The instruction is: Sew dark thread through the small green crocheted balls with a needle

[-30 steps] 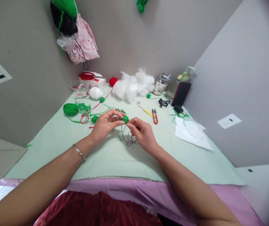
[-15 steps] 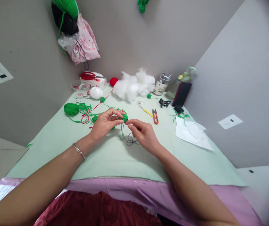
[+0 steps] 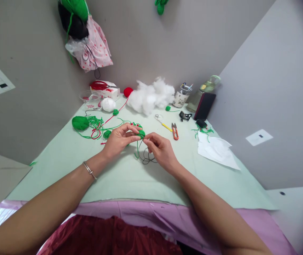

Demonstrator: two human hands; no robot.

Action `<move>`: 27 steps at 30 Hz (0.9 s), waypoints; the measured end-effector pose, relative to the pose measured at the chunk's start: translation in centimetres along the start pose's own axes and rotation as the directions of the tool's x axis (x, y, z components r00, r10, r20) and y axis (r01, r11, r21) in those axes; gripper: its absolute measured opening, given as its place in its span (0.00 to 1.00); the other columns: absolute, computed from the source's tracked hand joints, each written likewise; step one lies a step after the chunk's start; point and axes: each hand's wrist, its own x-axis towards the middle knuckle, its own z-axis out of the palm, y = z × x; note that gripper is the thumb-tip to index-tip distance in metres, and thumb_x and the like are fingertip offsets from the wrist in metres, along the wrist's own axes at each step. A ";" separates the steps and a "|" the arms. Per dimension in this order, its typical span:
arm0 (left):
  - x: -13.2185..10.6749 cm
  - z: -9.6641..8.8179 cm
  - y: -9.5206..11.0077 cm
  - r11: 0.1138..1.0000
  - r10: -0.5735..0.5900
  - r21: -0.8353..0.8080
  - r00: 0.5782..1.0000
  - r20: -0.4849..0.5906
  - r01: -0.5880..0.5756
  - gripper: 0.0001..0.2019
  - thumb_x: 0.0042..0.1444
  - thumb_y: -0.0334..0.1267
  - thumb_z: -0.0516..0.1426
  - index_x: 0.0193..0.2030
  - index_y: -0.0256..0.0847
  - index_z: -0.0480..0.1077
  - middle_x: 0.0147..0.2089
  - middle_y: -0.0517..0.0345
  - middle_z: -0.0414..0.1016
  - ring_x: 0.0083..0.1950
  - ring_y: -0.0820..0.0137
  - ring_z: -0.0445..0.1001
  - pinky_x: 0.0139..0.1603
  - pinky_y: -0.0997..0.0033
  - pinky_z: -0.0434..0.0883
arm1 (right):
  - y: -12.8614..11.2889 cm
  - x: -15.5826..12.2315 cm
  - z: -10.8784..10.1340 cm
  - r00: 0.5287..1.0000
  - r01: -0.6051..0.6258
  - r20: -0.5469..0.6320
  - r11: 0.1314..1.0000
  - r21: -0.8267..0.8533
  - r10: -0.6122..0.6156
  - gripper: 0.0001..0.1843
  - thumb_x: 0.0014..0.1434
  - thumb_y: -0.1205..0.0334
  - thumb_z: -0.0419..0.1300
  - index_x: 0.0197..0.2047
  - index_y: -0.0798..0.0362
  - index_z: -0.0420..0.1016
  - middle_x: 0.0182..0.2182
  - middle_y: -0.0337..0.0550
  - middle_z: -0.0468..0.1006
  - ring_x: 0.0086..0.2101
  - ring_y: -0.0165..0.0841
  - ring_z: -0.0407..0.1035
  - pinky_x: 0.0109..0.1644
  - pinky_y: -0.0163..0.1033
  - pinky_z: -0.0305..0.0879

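My left hand (image 3: 119, 141) is closed, its thumb and fingers pinching a small green crocheted piece (image 3: 141, 134) with a bit of red and white beside it. My right hand (image 3: 160, 148) is closed too, its thumb and forefinger pinched at the near right edge of that piece on a thin black thread (image 3: 146, 160). This thread hangs from the work and lies in loose loops on the table below. Whether a needle sits between the right fingertips is too small to tell. A green yarn tail also dangles under the piece.
Left are a green yarn ball (image 3: 80, 123) and tangled strands. White stuffing (image 3: 151, 96) lies behind my hands. To the right are a yellow-handled crochet hook (image 3: 166, 126), orange thread snips (image 3: 175, 131), a black hair claw (image 3: 185, 115), a propped phone (image 3: 205, 106) and white paper (image 3: 216, 150).
The right fingertips have shifted slightly at the edge of the green piece, and the piece has turned a little. The black thread now shows running up to the fingertips.
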 end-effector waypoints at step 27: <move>-0.2 0.3 -0.8 0.969 -0.240 0.122 0.944 0.225 0.217 0.15 0.50 0.40 0.67 0.42 0.38 0.72 0.41 0.56 0.75 0.43 0.69 0.72 0.48 0.65 0.66 | 0.8 2.4 -3.6 0.992 -0.036 -0.101 0.925 0.377 0.080 0.10 0.53 0.56 0.69 0.31 0.53 0.77 0.32 0.41 0.77 0.30 0.28 0.67 0.31 0.34 0.63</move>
